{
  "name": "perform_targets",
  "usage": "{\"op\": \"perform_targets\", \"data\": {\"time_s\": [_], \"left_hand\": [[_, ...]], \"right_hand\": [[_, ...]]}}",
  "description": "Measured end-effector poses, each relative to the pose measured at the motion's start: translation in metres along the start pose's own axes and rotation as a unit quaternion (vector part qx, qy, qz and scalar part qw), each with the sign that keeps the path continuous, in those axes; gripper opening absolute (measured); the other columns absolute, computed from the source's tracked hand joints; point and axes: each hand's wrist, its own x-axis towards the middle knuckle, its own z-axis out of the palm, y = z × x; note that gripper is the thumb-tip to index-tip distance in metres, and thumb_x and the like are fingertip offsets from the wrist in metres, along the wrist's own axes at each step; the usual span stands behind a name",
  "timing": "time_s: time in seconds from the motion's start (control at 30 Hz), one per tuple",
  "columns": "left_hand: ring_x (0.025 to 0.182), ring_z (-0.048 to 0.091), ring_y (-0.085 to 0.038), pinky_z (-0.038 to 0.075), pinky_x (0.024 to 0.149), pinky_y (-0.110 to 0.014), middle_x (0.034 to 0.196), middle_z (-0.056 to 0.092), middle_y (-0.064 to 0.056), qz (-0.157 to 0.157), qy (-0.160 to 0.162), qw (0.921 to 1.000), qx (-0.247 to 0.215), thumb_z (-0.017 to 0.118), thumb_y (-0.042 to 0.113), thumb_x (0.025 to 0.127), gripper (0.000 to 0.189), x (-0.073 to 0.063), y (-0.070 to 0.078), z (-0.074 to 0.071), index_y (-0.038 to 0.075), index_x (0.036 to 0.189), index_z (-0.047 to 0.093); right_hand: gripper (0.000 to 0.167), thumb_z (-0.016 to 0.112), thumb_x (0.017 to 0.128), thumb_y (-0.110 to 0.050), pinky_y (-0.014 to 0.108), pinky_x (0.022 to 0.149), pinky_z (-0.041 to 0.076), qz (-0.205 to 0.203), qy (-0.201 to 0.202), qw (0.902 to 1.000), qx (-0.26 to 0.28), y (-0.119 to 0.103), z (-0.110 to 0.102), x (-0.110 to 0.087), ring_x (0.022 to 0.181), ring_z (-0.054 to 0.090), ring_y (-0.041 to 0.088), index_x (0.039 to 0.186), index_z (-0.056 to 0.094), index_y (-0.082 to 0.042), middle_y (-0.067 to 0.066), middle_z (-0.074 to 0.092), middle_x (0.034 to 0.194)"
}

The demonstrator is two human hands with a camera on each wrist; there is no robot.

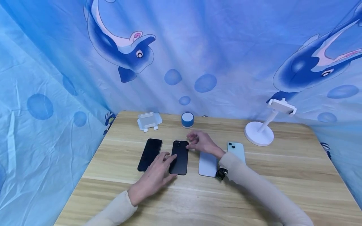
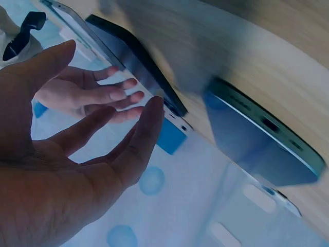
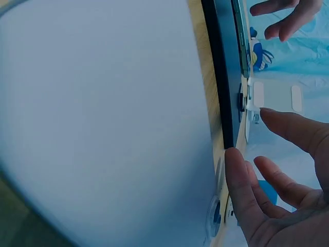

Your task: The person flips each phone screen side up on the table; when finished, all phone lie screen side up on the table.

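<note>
A black phone (image 1: pixel 183 160) lies back up on the wooden table, its cameras at the far end. Over its left side reaches my left hand (image 1: pixel 154 179), fingers spread and slightly bent, with nothing between them. My right hand (image 1: pixel 203 142) is at the phone's far right corner, its fingers loosely bent and fingertips close to the edge; it holds nothing. To the left, another phone (image 1: pixel 149 155) shows its dark screen. A pale phone (image 1: pixel 207 166) lies partly beneath my right hand and wrist. Farther right, a mint-green phone (image 1: pixel 238 150) is partly hidden by my right sleeve.
Behind the phones stand a white folding holder (image 1: pixel 149 120) and a small blue-and-white cylinder (image 1: pixel 187 120). A white phone stand (image 1: pixel 259 133) with a round base is at the back right. Blue dolphin-print curtain (image 1: pixel 181 56) hangs along the table's back and left.
</note>
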Motion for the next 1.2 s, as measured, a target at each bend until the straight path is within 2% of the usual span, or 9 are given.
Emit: {"op": "perform_targets", "data": {"time_s": [0.13, 0.37, 0.53, 0.77, 0.93, 1.07, 1.2], "left_hand": [[0.133, 0.055, -0.039, 0.055, 0.099, -0.057, 0.147, 0.054, -0.022, -0.011, -0.013, 0.9998, -0.003, 0.081, 0.036, 0.091, 0.069, 0.004, 0.007, 0.008, 0.012, 0.15, 0.056], [0.13, 0.057, -0.041, 0.056, 0.097, -0.058, 0.148, 0.053, -0.022, -0.013, -0.024, 0.9995, 0.015, 0.078, 0.038, 0.094, 0.066, 0.009, 0.015, 0.018, 0.011, 0.15, 0.056], [0.127, 0.058, -0.04, 0.06, 0.088, -0.053, 0.148, 0.053, -0.023, -0.012, -0.027, 0.9986, 0.044, 0.078, 0.04, 0.093, 0.068, 0.012, 0.018, 0.022, 0.01, 0.15, 0.056], [0.122, 0.058, -0.041, 0.059, 0.089, -0.049, 0.148, 0.054, -0.025, -0.008, -0.033, 0.9953, 0.091, 0.079, 0.046, 0.091, 0.072, 0.016, 0.024, 0.025, 0.011, 0.149, 0.057], [0.116, 0.059, -0.042, 0.061, 0.082, -0.045, 0.146, 0.055, -0.025, -0.012, -0.039, 0.9909, 0.128, 0.075, 0.052, 0.092, 0.07, 0.02, 0.027, 0.027, 0.011, 0.147, 0.06], [0.111, 0.061, -0.042, 0.062, 0.077, -0.042, 0.142, 0.058, -0.025, -0.009, -0.033, 0.9864, 0.161, 0.075, 0.054, 0.091, 0.069, 0.021, 0.03, 0.029, 0.011, 0.143, 0.063], [0.112, 0.063, -0.043, 0.062, 0.078, -0.043, 0.141, 0.059, -0.026, -0.003, -0.027, 0.9839, 0.177, 0.074, 0.055, 0.091, 0.068, 0.022, 0.032, 0.031, 0.01, 0.142, 0.064]], "right_hand": [[0.045, 0.085, 0.086, -0.018, 0.031, 0.081, 0.059, 0.0, -0.001, 1.0, -0.004, 0.003, 0.002, 0.0, 0.097, 0.072, 0.019, 0.127, 0.069, -0.007, 0.012, 0.072, 0.115], [0.042, 0.085, 0.086, -0.018, 0.03, 0.08, 0.058, -0.007, -0.004, 1.0, -0.003, 0.009, 0.008, 0.001, 0.095, 0.072, 0.019, 0.124, 0.07, -0.006, 0.013, 0.072, 0.112], [0.043, 0.085, 0.086, -0.018, 0.029, 0.078, 0.056, -0.014, -0.001, 0.9998, -0.016, 0.01, 0.012, 0.002, 0.091, 0.07, 0.015, 0.124, 0.071, -0.005, 0.011, 0.072, 0.109], [0.045, 0.085, 0.087, -0.021, 0.026, 0.075, 0.05, -0.019, -0.014, 0.9991, -0.035, 0.007, 0.015, 0.005, 0.082, 0.063, 0.01, 0.127, 0.071, -0.006, 0.009, 0.068, 0.107], [0.047, 0.085, 0.087, -0.024, 0.027, 0.076, 0.049, -0.011, -0.018, 0.9982, -0.056, 0.003, 0.016, 0.006, 0.082, 0.06, 0.01, 0.129, 0.071, -0.008, 0.009, 0.065, 0.11], [0.047, 0.084, 0.088, -0.025, 0.029, 0.077, 0.05, -0.011, -0.02, 0.9977, -0.064, 0.001, 0.016, 0.006, 0.083, 0.06, 0.012, 0.13, 0.071, -0.009, 0.009, 0.064, 0.111], [0.047, 0.084, 0.088, -0.025, 0.03, 0.078, 0.051, -0.011, -0.019, 0.9976, -0.066, 0.001, 0.016, 0.005, 0.083, 0.061, 0.013, 0.13, 0.071, -0.009, 0.01, 0.064, 0.112]]}}
